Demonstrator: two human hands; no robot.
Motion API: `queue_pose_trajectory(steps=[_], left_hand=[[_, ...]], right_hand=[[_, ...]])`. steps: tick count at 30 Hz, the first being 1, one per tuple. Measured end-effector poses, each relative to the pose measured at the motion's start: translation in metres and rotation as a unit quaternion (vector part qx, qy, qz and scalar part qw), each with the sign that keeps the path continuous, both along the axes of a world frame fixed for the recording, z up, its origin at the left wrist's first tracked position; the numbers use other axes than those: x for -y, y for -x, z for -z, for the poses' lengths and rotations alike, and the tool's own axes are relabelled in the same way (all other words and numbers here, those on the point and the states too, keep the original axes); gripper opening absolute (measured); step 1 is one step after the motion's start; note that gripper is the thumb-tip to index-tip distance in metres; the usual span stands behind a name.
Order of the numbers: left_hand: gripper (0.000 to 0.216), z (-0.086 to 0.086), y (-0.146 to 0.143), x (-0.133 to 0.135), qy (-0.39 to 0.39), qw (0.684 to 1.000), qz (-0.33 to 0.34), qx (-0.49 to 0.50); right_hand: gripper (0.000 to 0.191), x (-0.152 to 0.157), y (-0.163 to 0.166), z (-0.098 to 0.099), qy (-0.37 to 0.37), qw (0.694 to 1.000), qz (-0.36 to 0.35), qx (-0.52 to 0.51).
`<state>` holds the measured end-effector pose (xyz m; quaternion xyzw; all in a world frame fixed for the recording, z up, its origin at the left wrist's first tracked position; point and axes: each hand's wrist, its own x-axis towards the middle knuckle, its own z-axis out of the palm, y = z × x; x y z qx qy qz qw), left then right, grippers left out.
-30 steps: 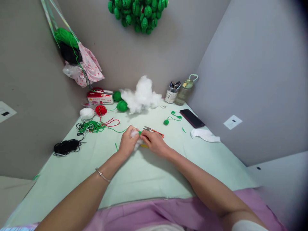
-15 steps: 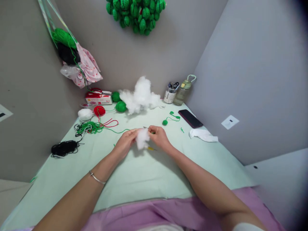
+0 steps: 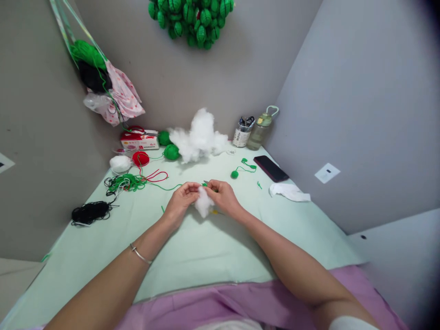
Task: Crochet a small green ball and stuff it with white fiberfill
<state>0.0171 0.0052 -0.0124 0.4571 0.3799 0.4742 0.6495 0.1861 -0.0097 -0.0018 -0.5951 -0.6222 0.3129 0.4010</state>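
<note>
Head view, white fibre tuft point(image 3: 204, 205): between both hands, near the tabletop's point(image 3: 192, 256) middle; uneven pulling could tear it.
Left hand point(image 3: 181, 201): fingertips pinch the tuft's upper left edge.
Right hand point(image 3: 225, 196): fingers grip its upper right; whether they hold anything more, I can't tell.
Yellow tool point(image 3: 215, 212): just beside the tuft, partly hidden; loose fibres could snag there.
Green strand point(image 3: 165, 189): runs from the yarn tangle point(image 3: 132, 182) toward the left hand; a tug could knot the tangle.

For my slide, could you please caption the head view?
Left hand and right hand hold white fluff above a pale table.
</note>
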Motion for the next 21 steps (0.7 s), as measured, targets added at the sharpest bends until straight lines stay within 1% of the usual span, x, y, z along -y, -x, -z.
queue_pose_trajectory(steps=[5, 8, 11, 16, 19, 21], left_hand=[[0.041, -0.006, 0.004, -0.006, 0.014, 1.000, -0.016, 0.020], [0.042, -0.004, 0.003, -0.005, 0.010, 1.000, -0.022, 0.009], [0.036, 0.001, -0.001, 0.000, 0.004, 1.000, -0.025, -0.019], [0.032, 0.002, -0.002, 0.002, 0.019, 0.999, 0.011, -0.034], [0.031, -0.004, 0.004, -0.003, 0.029, 0.999, 0.037, -0.014], [0.033, -0.009, 0.010, -0.008, 0.032, 0.999, 0.041, 0.007]], right_hand=[[0.020, 0.000, 0.000, 0.001, 0.000, 1.000, -0.006, 0.003], [0.018, -0.001, 0.002, 0.003, 0.008, 1.000, -0.026, -0.011], [0.020, -0.001, 0.004, 0.005, 0.011, 0.999, -0.038, -0.031], [0.020, -0.001, 0.003, 0.008, 0.012, 0.999, -0.016, -0.029], [0.024, -0.003, -0.001, 0.007, 0.013, 1.000, -0.004, -0.027], [0.029, -0.006, -0.004, 0.005, 0.012, 0.999, 0.005, -0.030]])
